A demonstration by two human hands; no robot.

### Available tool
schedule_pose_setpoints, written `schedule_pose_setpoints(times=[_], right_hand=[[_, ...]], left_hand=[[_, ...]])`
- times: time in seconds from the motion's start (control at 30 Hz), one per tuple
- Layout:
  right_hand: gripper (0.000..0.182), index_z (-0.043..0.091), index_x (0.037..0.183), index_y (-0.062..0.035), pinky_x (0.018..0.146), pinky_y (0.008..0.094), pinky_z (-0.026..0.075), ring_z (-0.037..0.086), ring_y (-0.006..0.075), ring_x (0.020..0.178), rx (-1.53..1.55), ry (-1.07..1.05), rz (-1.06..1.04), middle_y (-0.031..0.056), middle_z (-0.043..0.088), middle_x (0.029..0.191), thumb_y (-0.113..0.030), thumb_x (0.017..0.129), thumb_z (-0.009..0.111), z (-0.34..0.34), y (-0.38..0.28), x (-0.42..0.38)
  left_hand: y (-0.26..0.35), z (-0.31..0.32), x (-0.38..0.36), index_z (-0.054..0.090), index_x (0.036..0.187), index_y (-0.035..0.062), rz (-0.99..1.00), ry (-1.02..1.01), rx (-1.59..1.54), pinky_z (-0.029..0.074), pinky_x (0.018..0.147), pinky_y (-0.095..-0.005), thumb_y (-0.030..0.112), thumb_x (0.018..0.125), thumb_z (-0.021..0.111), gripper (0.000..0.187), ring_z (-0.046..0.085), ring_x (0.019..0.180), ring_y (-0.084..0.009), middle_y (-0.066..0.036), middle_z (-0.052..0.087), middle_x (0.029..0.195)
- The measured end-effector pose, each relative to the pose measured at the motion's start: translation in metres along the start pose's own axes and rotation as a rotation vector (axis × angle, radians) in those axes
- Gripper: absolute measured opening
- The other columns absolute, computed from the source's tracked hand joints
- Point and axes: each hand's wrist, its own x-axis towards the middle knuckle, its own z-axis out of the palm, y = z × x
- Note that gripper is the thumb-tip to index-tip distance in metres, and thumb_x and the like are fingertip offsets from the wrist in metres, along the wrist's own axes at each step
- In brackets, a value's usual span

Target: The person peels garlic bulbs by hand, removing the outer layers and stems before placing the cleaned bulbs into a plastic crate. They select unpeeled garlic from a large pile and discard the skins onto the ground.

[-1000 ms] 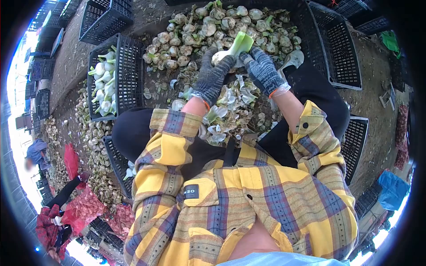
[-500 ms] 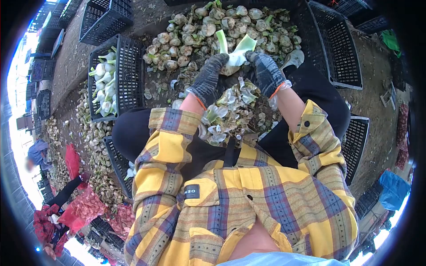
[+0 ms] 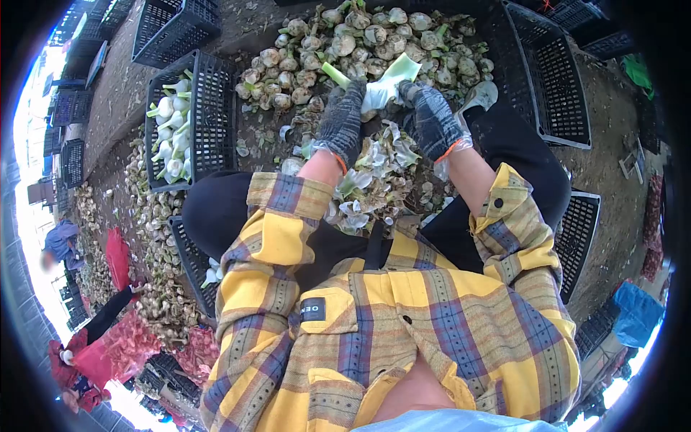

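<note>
Both my hands wear dark grey knitted gloves with orange cuffs. My left hand (image 3: 341, 119) is closed on one side of a fresh garlic bulb (image 3: 371, 108), and a strip of green stalk sticks up beside its fingers. My right hand (image 3: 430, 115) pinches the other side, at a broad pale-green sheath (image 3: 396, 75) spread away from the bulb. The bulb itself is partly hidden by the gloves. Beneath the hands lies a heap of peeled skins (image 3: 381, 169) between my legs. Just beyond stands a pile of unpeeled garlic bulbs (image 3: 360, 43).
A black crate (image 3: 212, 119) at the left holds white peeled bulbs with green stems. Another black crate (image 3: 551, 79) stands at the right. More bulbs (image 3: 162, 252) cover the ground at left, near red mesh bags (image 3: 115, 345) and another person (image 3: 75, 360).
The left stalk strip has tilted over to the left, away from the broad sheath. My left hand has turned more upright, and the sheath is spread wider towards the right.
</note>
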Motion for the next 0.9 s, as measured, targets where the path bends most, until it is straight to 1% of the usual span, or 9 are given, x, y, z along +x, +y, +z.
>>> schedule_pose_setpoints(times=[0.13,0.2,0.3,0.37,0.5,0.57,0.63,0.67,0.9], right_hand=[[0.023,0.052,0.101,0.0018,0.069,0.0303,0.051,0.057,0.015,0.077,-0.15,-0.086,-0.088,0.0068,0.058,0.087,-0.015,0.088,0.044,-0.011,0.0,0.002],[0.017,0.055,0.091,0.0013,0.063,0.0286,0.05,0.057,0.017,0.073,-1.145,-0.191,-0.865,0.0071,0.057,0.083,-0.013,0.087,0.046,-0.026,0.015,0.015],[0.018,0.054,0.093,0.0016,0.066,0.0299,0.052,0.059,0.0201,0.075,-0.775,-0.198,-0.57,0.0088,0.057,0.086,-0.013,0.087,0.045,-0.035,0.028,0.03],[0.02,0.048,0.098,0.004,0.069,0.0369,0.053,0.059,0.0245,0.074,0.175,-0.085,-0.07,0.0147,0.056,0.087,-0.012,0.087,0.044,-0.01,-0.002,0.005],[0.022,0.045,0.101,0.0061,0.068,0.0374,0.053,0.059,0.0256,0.073,0.325,0.031,-0.168,0.0162,0.055,0.09,-0.011,0.087,0.044,-0.024,-0.02,0.012],[0.024,0.048,0.101,0.0042,0.069,0.0365,0.052,0.059,0.0269,0.074,-0.003,0.137,-0.241,0.0168,0.056,0.093,-0.016,0.088,0.043,-0.027,-0.026,0.013],[0.038,0.049,0.106,0.0031,0.071,0.0354,0.051,0.06,0.0299,0.082,-1.913,-0.319,-0.462,0.0193,0.055,0.104,-0.03,0.088,0.043,-0.028,-0.039,0.013],[0.055,0.045,0.115,0.0024,0.078,0.0351,0.047,0.058,0.0311,0.093,-1.474,-0.289,-0.162,0.0215,0.054,0.109,-0.044,0.085,0.043,-0.049,-0.005,0.023],[0.066,0.049,0.113,0.0039,0.087,0.0352,0.041,0.055,0.0334,0.099,-1.265,-0.133,-0.297,0.0216,0.059,0.101,-0.052,0.078,0.053,-0.006,-0.022,-0.005]], left_hand=[[-0.002,-0.007,0.01,0.048,0.103,0.0082,-0.128,-0.043,-0.128,0.052,0.059,-0.0297,0.033,0.088,0.048,0.029,0.057,0.072,-0.0166,-0.007,0.056,0.088],[-0.008,-0.011,0.014,0.048,0.103,0.0085,-0.136,-0.035,-0.088,0.053,0.061,-0.0305,0.033,0.088,0.048,0.028,0.058,0.075,-0.0173,-0.007,0.056,0.09],[-0.008,-0.016,0.018,0.049,0.102,0.0093,-0.145,-0.004,0.024,0.054,0.064,-0.0325,0.031,0.087,0.048,0.026,0.059,0.081,-0.0194,-0.009,0.057,0.095],[-0.002,-0.013,0.018,0.049,0.101,0.0083,-0.029,-0.035,-0.173,0.054,0.062,-0.0323,0.029,0.086,0.05,0.025,0.06,0.078,-0.0204,-0.009,0.057,0.095],[0.02,-0.028,0.022,0.051,0.097,0.0065,-0.088,0.036,-0.3,0.055,0.059,-0.0338,0.026,0.084,0.053,0.023,0.061,0.072,-0.023,-0.01,0.06,0.085],[0.019,-0.03,0.027,0.052,0.096,0.0078,-0.033,0.118,-0.411,0.054,0.057,-0.0343,0.029,0.084,0.052,0.024,0.061,0.071,-0.0238,-0.011,0.06,0.083],[0.025,-0.03,0.024,0.052,0.095,0.0077,0.073,0.186,-0.328,0.053,0.057,-0.0361,0.033,0.086,0.049,0.027,0.061,0.071,-0.0241,-0.012,0.06,0.083],[0.026,-0.021,0.017,0.055,0.095,0.0098,0.119,0.271,-0.272,0.05,0.054,-0.0302,0.038,0.086,0.045,0.031,0.059,0.066,-0.0182,-0.006,0.06,0.079],[0.025,-0.016,-0.004,0.06,0.095,0.0029,0.518,0.052,0.63,0.044,0.068,-0.0281,0.042,0.091,0.037,0.045,0.055,0.074,-0.0138,-0.008,0.061,0.084]])
